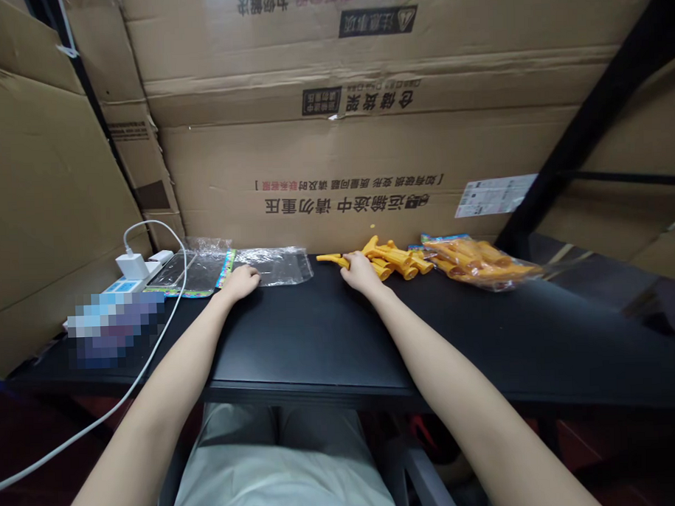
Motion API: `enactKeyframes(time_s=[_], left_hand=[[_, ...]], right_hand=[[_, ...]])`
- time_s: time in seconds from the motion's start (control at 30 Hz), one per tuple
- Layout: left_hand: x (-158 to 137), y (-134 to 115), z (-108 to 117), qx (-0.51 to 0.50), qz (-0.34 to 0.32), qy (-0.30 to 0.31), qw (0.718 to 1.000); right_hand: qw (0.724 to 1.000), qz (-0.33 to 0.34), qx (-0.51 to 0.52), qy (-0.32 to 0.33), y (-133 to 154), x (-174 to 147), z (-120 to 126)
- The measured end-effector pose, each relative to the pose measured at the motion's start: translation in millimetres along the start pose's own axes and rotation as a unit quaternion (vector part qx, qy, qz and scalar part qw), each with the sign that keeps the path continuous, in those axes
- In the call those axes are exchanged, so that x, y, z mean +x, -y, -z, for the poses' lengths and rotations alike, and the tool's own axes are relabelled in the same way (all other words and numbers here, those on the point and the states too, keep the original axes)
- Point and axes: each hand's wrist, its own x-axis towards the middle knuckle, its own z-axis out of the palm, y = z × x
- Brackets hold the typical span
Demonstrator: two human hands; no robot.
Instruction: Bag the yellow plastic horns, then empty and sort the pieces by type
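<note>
My left hand (pixel 242 282) rests on the table with its fingers curled at the colourful header of a clear plastic bag (pixel 280 266), which lies flat to its right. A second clear bag (pixel 197 269) with a patterned edge lies on the left of that hand. My right hand (pixel 363 273) is closed on a yellow plastic piece (pixel 329 258), whose thin end sticks out to the left of the fingers. Right beside it is a pile of yellow branch-like plastic pieces (pixel 401 259), some with hollow round ends. My right fingertips are partly hidden.
A filled clear bag of yellow pieces (pixel 476 261) lies right of the pile. On the left, a power strip (pixel 125 284) holds a white charger (pixel 132 266); its white cable (pixel 170 310) crosses the black table (pixel 318 342). Cardboard walls (pixel 334 150) enclose the back and sides.
</note>
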Motion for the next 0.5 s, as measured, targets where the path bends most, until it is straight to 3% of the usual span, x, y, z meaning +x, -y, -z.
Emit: enactKeyframes(time_s=[0.2, 0.33, 0.5], left_hand=[[-3, 1, -4, 0.071, 0.075, 0.002, 0.995], [-3, 2, -3, 0.058, 0.124, 0.020, 0.990], [-3, 2, -2, 0.045, 0.158, 0.022, 0.986]], right_hand=[[0.989, 0.050, 0.119, -0.070, 7, 1, 6], [0.971, 0.107, 0.215, -0.002, 18, -4, 8], [0.952, 0.114, 0.258, 0.117, 24, -12, 7]])
